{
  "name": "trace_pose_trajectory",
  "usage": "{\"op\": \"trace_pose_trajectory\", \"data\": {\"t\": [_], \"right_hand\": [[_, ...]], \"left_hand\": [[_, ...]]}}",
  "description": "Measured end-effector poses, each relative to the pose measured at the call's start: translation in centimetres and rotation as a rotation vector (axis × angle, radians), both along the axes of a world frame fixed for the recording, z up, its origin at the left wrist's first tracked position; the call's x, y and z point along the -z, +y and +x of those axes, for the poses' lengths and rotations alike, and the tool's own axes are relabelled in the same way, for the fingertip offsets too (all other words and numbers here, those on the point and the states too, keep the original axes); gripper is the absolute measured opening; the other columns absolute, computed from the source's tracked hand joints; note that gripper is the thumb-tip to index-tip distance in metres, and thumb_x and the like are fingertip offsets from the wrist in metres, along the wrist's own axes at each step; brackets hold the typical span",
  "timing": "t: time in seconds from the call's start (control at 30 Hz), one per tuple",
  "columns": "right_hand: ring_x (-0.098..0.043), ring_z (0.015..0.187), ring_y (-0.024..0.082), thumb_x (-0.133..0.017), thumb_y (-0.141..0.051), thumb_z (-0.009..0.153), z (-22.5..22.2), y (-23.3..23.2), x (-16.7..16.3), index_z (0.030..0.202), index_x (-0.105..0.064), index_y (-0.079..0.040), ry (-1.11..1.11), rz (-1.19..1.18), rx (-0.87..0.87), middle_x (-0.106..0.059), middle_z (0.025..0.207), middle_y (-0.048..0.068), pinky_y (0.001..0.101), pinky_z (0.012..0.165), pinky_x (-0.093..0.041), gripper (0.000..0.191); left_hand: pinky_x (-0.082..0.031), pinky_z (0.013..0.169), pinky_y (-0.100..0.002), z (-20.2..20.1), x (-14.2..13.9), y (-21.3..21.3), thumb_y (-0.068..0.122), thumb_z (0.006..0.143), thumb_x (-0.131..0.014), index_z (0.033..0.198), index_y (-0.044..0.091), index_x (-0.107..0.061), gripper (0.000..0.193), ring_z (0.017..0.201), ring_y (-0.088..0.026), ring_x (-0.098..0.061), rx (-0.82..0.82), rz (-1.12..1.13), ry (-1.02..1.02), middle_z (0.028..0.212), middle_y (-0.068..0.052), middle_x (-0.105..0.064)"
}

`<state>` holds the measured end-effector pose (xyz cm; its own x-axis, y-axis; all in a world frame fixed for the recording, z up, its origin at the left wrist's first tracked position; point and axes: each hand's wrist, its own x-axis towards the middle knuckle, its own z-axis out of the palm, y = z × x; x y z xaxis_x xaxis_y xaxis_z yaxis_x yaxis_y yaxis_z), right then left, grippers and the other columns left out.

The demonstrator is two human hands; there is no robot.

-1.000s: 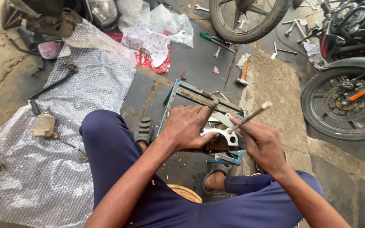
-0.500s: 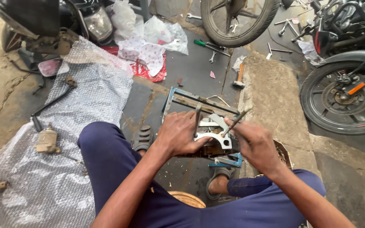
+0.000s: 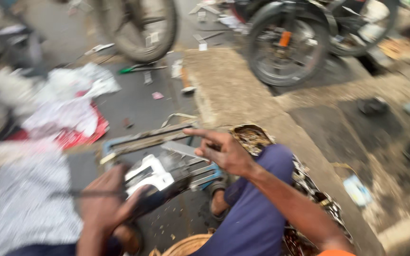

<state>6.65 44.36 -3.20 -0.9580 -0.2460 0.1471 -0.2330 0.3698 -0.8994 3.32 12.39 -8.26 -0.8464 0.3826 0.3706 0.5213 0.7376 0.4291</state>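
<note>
Behind the squatting person, two motorcycle wheels (image 3: 288,47) stood on the dirty ground, with a raised concrete slab (image 3: 228,90) between them. White and red rags (image 3: 67,114) lay to the left. Lower down, a metal frame (image 3: 143,138) rested on the ground. Against it sat a silver metal part (image 3: 149,175), shiny, irregular and blurred. The left hand (image 3: 104,204) was clasped round that part's dark lower end. The right hand (image 3: 226,150) pinched a flat grey file (image 3: 182,150) just above the part.
</note>
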Motion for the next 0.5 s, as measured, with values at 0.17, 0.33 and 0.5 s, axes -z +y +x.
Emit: {"op": "trace_pose_trajectory", "data": {"t": [0.17, 0.33, 0.5], "right_hand": [[-0.070, 0.080, 0.007, -0.075, -0.035, 0.093, 0.5, 4.4, 5.5, 0.149, -0.054, -0.009, -0.183, -0.404, 0.036, -0.072, 0.090, -0.001, 0.0255, 0.072, -0.060, 0.066], [-0.076, 0.096, 0.025, -0.075, -0.025, 0.099, 0.3, 4.9, 8.1, 0.125, -0.066, 0.003, -0.180, -0.522, -0.133, -0.076, 0.103, 0.011, 0.0416, 0.095, -0.064, 0.039], [-0.063, 0.112, 0.021, -0.063, -0.029, 0.114, -4.4, -1.0, 2.4, 0.112, -0.064, 0.000, -0.026, -0.865, -0.420, -0.066, 0.115, 0.012, 0.0386, 0.101, -0.051, 0.029]], "left_hand": [[-0.053, 0.072, -0.047, -2.5, 2.2, 2.5, 0.061, 0.074, -0.070, 0.111, 0.007, -0.067, 0.066, 0.087, -0.035, -0.071, -0.127, -0.150, 0.057, 0.091, -0.014, -0.073], [-0.054, 0.077, -0.047, -3.3, 2.9, 10.0, 0.056, 0.072, -0.073, 0.115, 0.006, -0.067, 0.067, 0.092, -0.035, -0.070, -0.043, -0.112, 0.082, 0.097, -0.014, -0.073], [-0.054, 0.081, -0.046, -2.3, -0.2, 8.2, 0.052, 0.070, -0.076, 0.119, 0.004, -0.067, 0.068, 0.096, -0.034, -0.070, 0.038, -0.027, 0.080, 0.103, -0.015, -0.073]]}}
